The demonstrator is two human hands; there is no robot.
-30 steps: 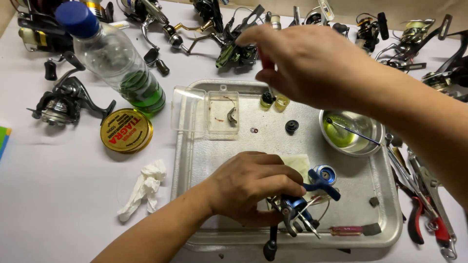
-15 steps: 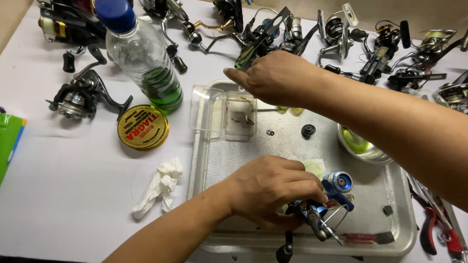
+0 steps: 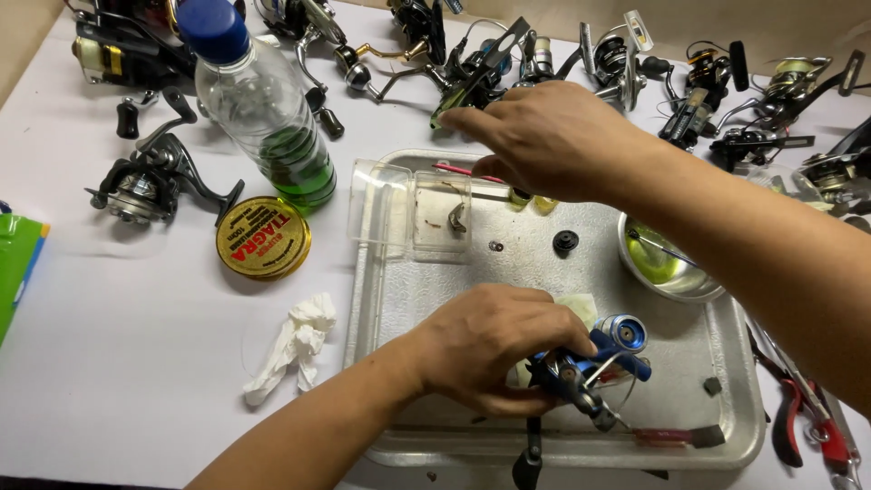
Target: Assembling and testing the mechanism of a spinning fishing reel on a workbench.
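Note:
My left hand (image 3: 494,345) grips a blue fishing reel (image 3: 594,358) and holds it down on the metal tray (image 3: 399,299), over a pale cloth. My right hand (image 3: 553,136) reaches across the tray's far edge, fingers curled around something small that I cannot make out; a thin red tool (image 3: 458,170) pokes out beneath it. A clear plastic box (image 3: 413,213) with small parts lies at the tray's far left. A black round knob (image 3: 565,241) and a small washer (image 3: 495,246) rest on the tray.
A plastic bottle with green liquid (image 3: 272,127), a round yellow tin (image 3: 264,238) and a crumpled tissue (image 3: 295,345) lie left of the tray. Several fishing reels line the far edge. A steel bowl (image 3: 667,259) and red-handled pliers (image 3: 807,426) sit right.
My right hand has moved left along the tray's far edge and dropped lower. My left hand has kept its grip on the blue reel. The camera has tilted slightly.

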